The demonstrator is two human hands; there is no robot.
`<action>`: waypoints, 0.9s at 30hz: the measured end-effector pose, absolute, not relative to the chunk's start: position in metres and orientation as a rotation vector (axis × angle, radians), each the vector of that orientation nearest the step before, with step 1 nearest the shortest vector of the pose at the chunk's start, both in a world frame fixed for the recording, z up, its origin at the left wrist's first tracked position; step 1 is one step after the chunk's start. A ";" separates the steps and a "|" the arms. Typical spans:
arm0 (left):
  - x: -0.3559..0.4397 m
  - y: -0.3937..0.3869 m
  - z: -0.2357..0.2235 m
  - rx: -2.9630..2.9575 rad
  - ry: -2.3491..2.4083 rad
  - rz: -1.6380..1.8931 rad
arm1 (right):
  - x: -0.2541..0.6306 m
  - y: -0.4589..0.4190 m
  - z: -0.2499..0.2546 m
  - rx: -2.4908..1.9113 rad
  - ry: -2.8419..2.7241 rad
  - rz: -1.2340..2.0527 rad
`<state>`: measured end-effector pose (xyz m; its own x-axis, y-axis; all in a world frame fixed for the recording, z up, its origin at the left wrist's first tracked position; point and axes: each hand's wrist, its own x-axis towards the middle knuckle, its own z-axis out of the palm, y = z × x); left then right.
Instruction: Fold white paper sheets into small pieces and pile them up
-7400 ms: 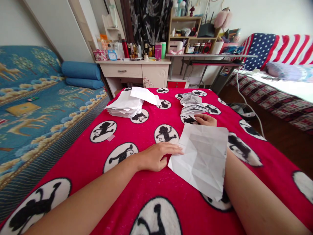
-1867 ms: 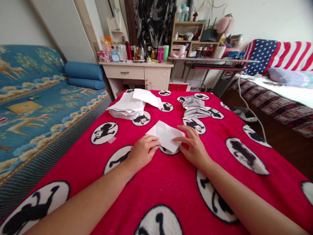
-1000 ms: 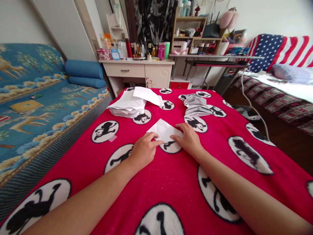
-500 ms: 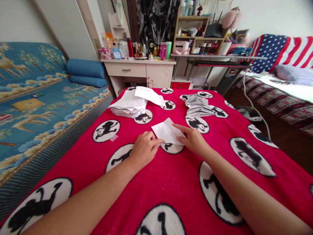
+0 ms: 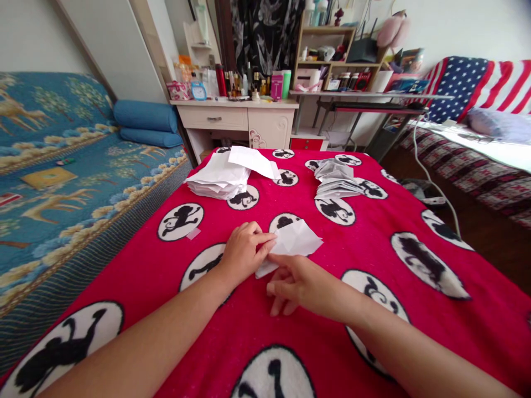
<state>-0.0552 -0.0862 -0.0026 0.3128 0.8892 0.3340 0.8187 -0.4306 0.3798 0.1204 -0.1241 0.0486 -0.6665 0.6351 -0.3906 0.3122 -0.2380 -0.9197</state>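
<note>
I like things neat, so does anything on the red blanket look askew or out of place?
Yes: the top sheet on the white paper stack sits askew, jutting past its right side. A small pale scrap lies alone on the red blanket, left of the left hand.

Paper (image 5: 299, 239) now smaller than your opened sheet 7.4 s ago; since 0.5 s ago it's turned, nearer you. Your right hand (image 5: 307, 283) shifts from its right side to its near side.

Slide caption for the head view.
Left hand and right hand on paper over a red blanket, white stack and gray stack beyond.
</note>
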 end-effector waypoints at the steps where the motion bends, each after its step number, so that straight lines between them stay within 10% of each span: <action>1: -0.055 -0.086 -0.003 2.430 1.596 0.755 | 0.120 -0.127 0.054 -1.078 -1.809 2.093; 4: -0.055 -0.087 -0.003 2.446 1.599 0.729 | 0.127 -0.121 0.066 -1.026 -1.920 2.100; 11: -0.054 -0.087 -0.003 2.496 1.562 0.747 | 0.168 -0.052 0.021 -1.478 -2.066 0.287; 27: -0.053 -0.087 -0.002 2.556 1.536 0.684 | 0.166 -0.050 0.020 -1.243 -1.943 0.908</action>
<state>-0.0535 -0.0873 -0.0019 0.3971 0.8556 0.3320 0.8190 -0.4936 0.2925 0.1663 -0.0498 0.0197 -0.3387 0.9282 0.1539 0.4770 0.3104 -0.8222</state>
